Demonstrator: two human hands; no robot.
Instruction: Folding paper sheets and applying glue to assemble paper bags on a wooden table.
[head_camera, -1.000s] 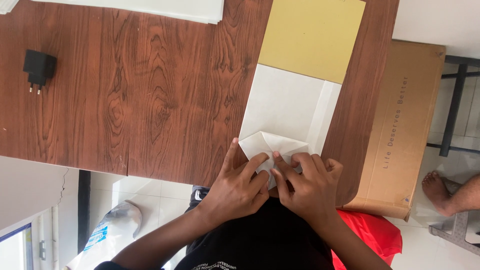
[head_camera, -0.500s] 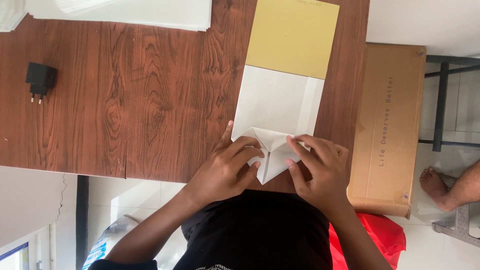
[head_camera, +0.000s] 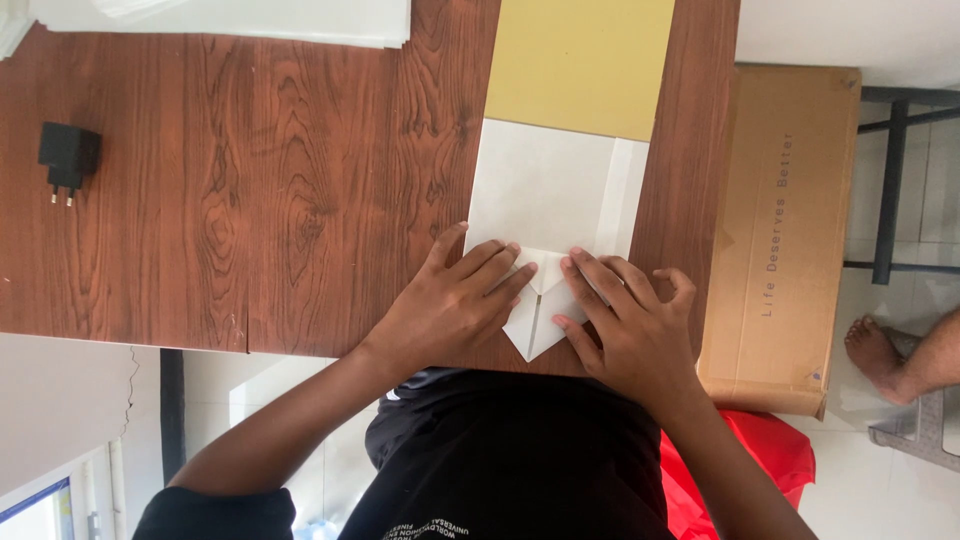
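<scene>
A white sheet of paper lies on the wooden table, its near end folded into a point at the table's front edge. My left hand presses flat on the left flap of that fold. My right hand lies flat on the right flap, fingers spread. The two hands meet along the centre crease. Neither hand grips anything. A yellow sheet lies just beyond the white one, touching its far edge.
A black plug adapter sits at the table's left. White sheets lie along the far edge. A brown cardboard box stands right of the table, with another person's bare foot and a chair frame beyond it.
The raised corner flaps have been pressed down flat into a point. Both hands slid outward over the flaps, and the view shifted slightly.
</scene>
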